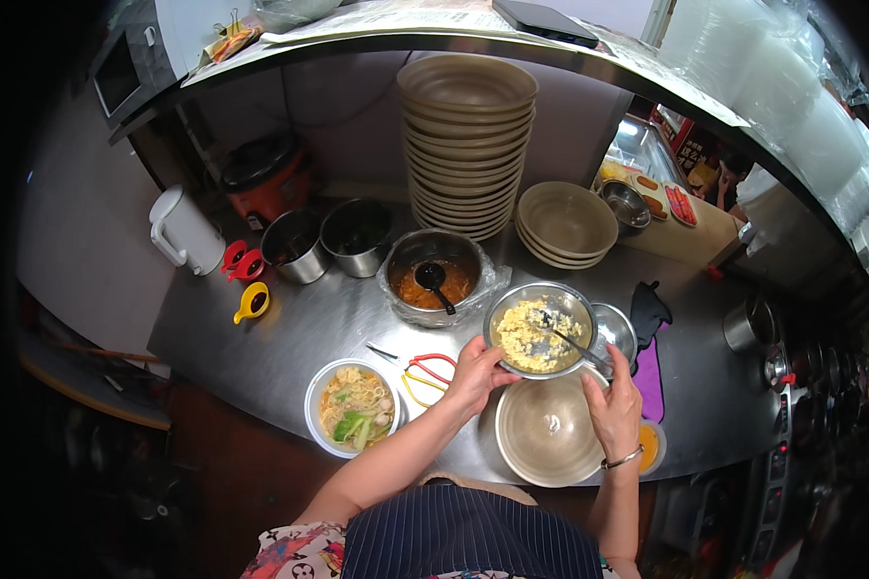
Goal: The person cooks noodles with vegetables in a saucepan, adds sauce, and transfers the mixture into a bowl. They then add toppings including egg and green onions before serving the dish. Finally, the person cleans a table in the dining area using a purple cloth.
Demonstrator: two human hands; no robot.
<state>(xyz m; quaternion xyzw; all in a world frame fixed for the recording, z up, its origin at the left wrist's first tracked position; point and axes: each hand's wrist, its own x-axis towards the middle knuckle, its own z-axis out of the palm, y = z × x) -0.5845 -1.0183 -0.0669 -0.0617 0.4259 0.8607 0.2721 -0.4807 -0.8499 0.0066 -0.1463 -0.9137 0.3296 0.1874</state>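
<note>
My left hand (479, 373) grips the rim of a steel bowl (541, 329) holding crumbled yellow-and-white food that looks like scrambled egg. A dark-handled spoon (579, 350) leans in it, its handle pointing to the lower right. My right hand (614, 402) is beside that handle with fingers spread; whether it touches the handle or bowl rim is unclear. Below the steel bowl stands a large beige bowl (550, 434), looking empty. A white tub of noodle soup with greens (353, 409) stands at left, and scissors with red and yellow handles (427, 376) lie between.
Behind are a pot with a black ladle (434, 279), two steel pots (295, 246), stacked beige bowls (466, 152) and sauce cups (252, 302). At right lie a purple cloth (648, 380) and a small tub of orange liquid (650, 446). A shelf (449, 43) crosses above.
</note>
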